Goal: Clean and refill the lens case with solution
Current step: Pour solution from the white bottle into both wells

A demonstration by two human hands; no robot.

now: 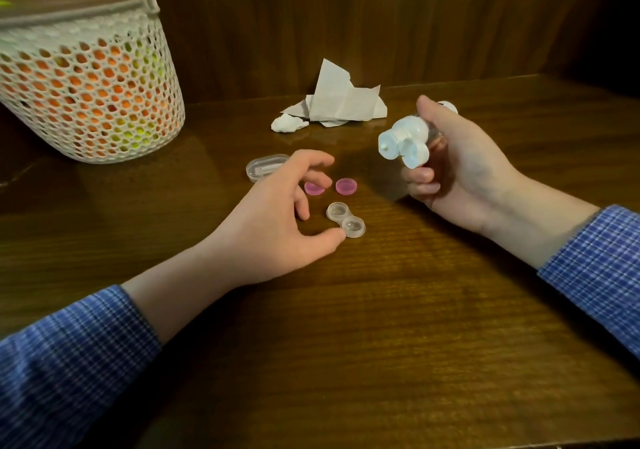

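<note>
The right hand is curled round a small clear solution bottle with a white flip-top cap, thumb over the top and fingers wrapped beneath; the bottle lies tilted, its open nozzle pointing toward the left hand and its hinged lid hanging just under the spout. The left hand rests on the dark polished wooden table with fingers loosely spread and grasping nothing — only its thumb tip touches the nearer well of the clear plastic double-well lens case, which sits uncapped just beyond the thumb. Past that hand's fingertips lie two round pink screw caps, one partly hidden by the index finger, the other in the open between the two hands. A clear oval plastic container lies behind the left hand's knuckles. Farther off, beyond both hands, sits crumpled white tissue paper. Well out past the left hand stands a white perforated plastic basket showing orange and green through its holes. Both forearms wear blue checked sleeves.
</note>
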